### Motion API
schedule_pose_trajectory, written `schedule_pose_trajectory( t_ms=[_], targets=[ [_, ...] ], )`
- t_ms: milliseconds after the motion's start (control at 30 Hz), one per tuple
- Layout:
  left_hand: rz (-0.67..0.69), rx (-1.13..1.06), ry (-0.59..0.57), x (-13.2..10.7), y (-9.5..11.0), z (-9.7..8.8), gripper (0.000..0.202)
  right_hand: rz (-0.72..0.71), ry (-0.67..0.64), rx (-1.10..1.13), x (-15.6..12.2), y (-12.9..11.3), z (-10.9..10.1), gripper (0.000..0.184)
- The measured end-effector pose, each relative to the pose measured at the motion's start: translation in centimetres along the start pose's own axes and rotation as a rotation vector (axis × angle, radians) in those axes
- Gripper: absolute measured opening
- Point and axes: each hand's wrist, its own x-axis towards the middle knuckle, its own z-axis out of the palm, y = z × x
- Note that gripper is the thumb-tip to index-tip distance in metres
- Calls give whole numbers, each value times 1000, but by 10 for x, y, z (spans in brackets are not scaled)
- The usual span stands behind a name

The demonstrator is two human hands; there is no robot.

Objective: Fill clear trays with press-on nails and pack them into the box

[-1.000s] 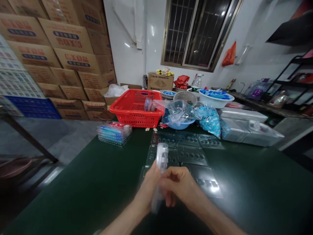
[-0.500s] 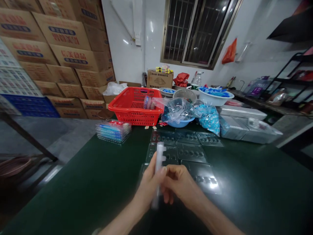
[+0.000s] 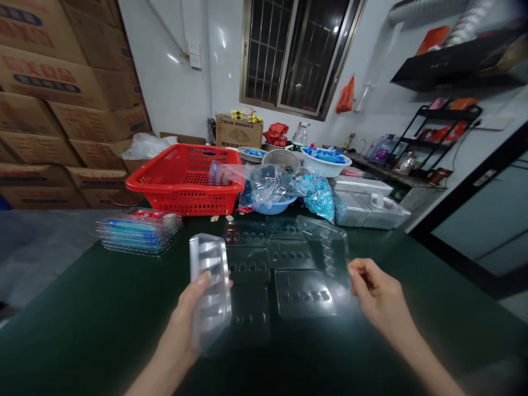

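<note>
My left hand [image 3: 190, 313] grips a stack of clear plastic blister trays [image 3: 211, 291], held upright on edge with the thumb across the front. In my right hand [image 3: 375, 289], thumb and fingers pinch the edge of a single clear blister tray [image 3: 330, 247], tilted above the table. Several more clear trays lie in rows on the dark green table between my hands, among them one at the front [image 3: 303, 294] and one behind it [image 3: 289, 253]. The fingers of my left hand behind the stack are mostly hidden.
A red basket [image 3: 185, 201] stands at the back left, beside filled, stacked packs [image 3: 138, 231]. Further right are a blue bowl [image 3: 274, 206], a bag of blue wrapped pieces [image 3: 317, 195] and bundles of stacked trays [image 3: 363, 206]. Cartons [image 3: 82, 115] are piled at the left.
My hands have moved apart. The right hand has drawn a single tray away to the right, while the left keeps the stack, turned to show its face. The view has swung right.
</note>
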Motion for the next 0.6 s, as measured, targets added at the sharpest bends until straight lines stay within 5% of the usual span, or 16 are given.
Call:
schedule_pose_trajectory(
  t_ms=[100,233,467,600],
  targets=[
    [-29,24,-39,-1,-3,4,52,-162,-142,-653,-8,75,0,17],
    [-46,80,-58,-1,-9,9,60,-197,-268,-773,-12,128,12,30],
    [-24,136,-68,-3,-9,9,63,-161,-297,-710,15,130,31,37],
    [-55,116,-132,-4,-11,5,59,-69,-213,-582,22,102,31,34]
  ],
)
